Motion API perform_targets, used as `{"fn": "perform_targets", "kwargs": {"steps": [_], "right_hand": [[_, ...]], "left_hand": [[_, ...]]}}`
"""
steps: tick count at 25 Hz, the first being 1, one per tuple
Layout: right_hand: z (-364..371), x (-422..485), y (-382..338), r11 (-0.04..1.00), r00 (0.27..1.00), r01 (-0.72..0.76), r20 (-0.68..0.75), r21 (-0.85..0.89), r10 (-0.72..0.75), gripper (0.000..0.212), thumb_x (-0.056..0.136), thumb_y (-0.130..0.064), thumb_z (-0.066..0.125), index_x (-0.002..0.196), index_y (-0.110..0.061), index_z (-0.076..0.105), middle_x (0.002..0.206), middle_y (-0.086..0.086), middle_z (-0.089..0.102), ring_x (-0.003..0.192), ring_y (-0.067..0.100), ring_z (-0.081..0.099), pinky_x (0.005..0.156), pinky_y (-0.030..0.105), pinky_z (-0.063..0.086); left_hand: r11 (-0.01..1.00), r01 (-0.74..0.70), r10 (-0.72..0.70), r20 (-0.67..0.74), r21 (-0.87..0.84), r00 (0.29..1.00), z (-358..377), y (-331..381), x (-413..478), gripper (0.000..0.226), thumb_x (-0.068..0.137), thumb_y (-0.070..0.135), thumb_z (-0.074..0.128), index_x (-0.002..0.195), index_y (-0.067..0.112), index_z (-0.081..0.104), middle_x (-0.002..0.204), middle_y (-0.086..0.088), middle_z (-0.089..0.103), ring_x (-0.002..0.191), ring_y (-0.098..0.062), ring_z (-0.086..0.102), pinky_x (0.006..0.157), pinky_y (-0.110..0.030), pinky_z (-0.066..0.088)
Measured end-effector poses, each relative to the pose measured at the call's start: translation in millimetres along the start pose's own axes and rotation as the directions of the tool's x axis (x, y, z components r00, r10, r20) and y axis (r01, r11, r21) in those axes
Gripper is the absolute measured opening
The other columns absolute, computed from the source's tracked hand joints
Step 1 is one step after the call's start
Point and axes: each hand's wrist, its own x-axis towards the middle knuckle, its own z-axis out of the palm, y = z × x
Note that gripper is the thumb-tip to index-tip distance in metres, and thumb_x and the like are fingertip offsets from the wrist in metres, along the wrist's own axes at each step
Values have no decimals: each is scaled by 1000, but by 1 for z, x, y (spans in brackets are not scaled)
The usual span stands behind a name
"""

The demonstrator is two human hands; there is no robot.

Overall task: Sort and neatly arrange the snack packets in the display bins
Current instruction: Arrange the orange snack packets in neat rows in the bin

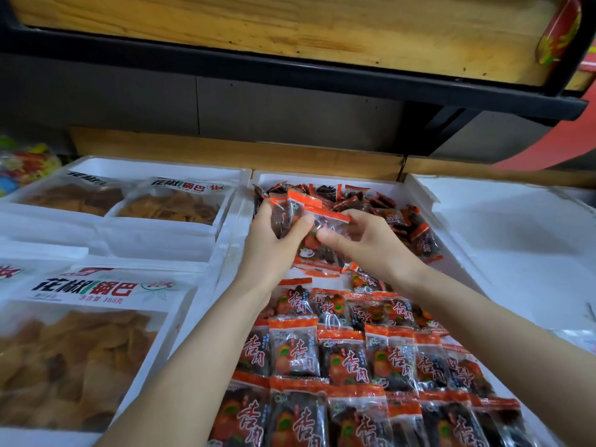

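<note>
Snack packets (301, 217), small clear-plastic ones w/ orange-red sealed edges & dark fruit inside: a bunch is held up over the middle white foam bin (322, 176). Left hand (274, 240) has fingers curled tight round the bunch, right hand (361, 240) pinches one packet of it btw thumb & fingers. Near half of that bin has same packets in neat overlapping rows (354, 359), face up. Far end is a loose jumbled pile (387, 204). Left side has big white-and-clear bags of yellow-brown crisps (80, 333); another white foam bin (500, 221) sits just beside on the right.
</note>
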Motion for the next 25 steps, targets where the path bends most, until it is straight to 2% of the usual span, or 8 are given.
{"fn": "perform_targets", "kwargs": {"steps": [2,5,12,16,18,21,23,25], "right_hand": [[-1,4,-1,998,1000,-24,5,62,23,29,84,-42,62,99,-17,64,93,5,71,83,19,67,79,33,52],[13,15,4,995,994,-103,-28,-9,103,29,88,-37,60,98,-10,63,82,5,66,67,13,57,60,19,45],[74,32,1,956,871,-281,397,-82,290,25,94,-26,56,106,-4,55,83,11,63,58,11,56,55,13,51],[86,36,5,945,806,-262,494,-195,325,28,96,-29,49,102,-2,51,73,7,55,58,13,58,59,16,53],[90,36,7,939,820,-157,489,-306,297,39,98,-34,45,112,1,53,81,10,60,63,17,61,67,24,54],[91,34,12,894,870,53,461,-444,178,46,99,-34,40,135,-5,44,115,15,62,91,27,63,81,32,50],[78,30,11,916,924,64,371,-396,95,40,101,-24,37,136,-6,42,113,10,60,78,18,60,64,20,44],[60,26,7,986,985,-51,153,-160,76,31,101,-15,35,130,-7,45,100,5,58,66,8,55,55,19,47]], "left_hand": [[998,-31,26,-94,-54,995,-11,3,6,24,91,31,61,113,24,55,110,3,66,106,-17,62,97,-46,49],[988,-87,60,-200,-128,978,-27,8,14,13,93,27,59,104,25,52,99,6,62,96,-12,62,86,-37,54],[990,-96,72,-205,-106,976,-27,10,15,21,93,30,59,108,17,50,91,9,58,89,-8,57,77,-24,50],[992,-70,51,-186,-102,981,-29,10,16,21,93,31,59,109,19,51,100,5,62,97,-12,61,91,-40,53],[994,-41,23,-172,-100,985,-29,7,17,18,93,33,59,106,22,52,104,4,63,102,-15,61,94,-45,51],[995,-7,-7,-144,-101,990,-28,4,17,13,92,35,60,98,26,52,98,6,62,101,-18,62,94,-49,51],[994,9,-23,-129,-113,991,-27,3,16,12,91,34,61,96,27,53,97,5,64,97,-16,64,92,-49,52],[993,29,-42,-111,-116,993,-26,1,17,10,90,33,63,94,28,54,94,6,65,93,-15,65,91,-47,53]]}}
